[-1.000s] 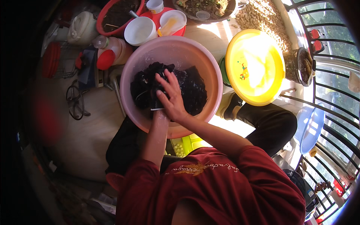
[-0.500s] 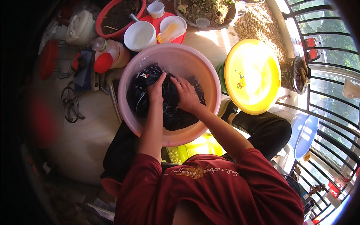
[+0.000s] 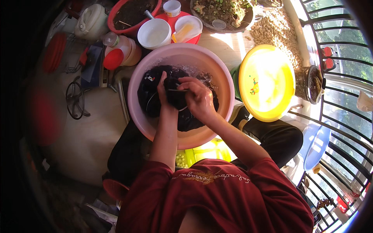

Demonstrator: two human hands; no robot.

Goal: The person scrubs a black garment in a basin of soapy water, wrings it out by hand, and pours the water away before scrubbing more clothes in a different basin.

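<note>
Wet black garment (image 3: pixel 153 99) with thin white piping and a small white-and-red emblem lies bunched in a pink basin (image 3: pixel 134 112) of water. My left hand (image 3: pixel 164 93) is closed around a fold of it near the basin's middle, thumb upward. Beside it, my right hand (image 3: pixel 199 97) has its fingers curled and pinches the same raised fold, where a strip of white trim shows. The rest of the cloth spreads low in the water around both hands; its exact kind of garment cannot be made out.
A bright yellow basin (image 3: pixel 287 89) stands to the right, with a blue basin (image 3: pixel 314 143) beyond my knee by the window bars (image 3: pixel 345 81). Beyond the pink basin are a white bowl (image 3: pixel 154 34), a red-lidded jug (image 3: pixel 122 52) and soil-filled pots (image 3: pixel 223 17). Peanuts (image 3: pixel 274 31) lie far right.
Both hands were pressing flat-fingered on the cloth. Now they have gathered up a fold, and my right fingers have curled around it. The view has shifted slightly.
</note>
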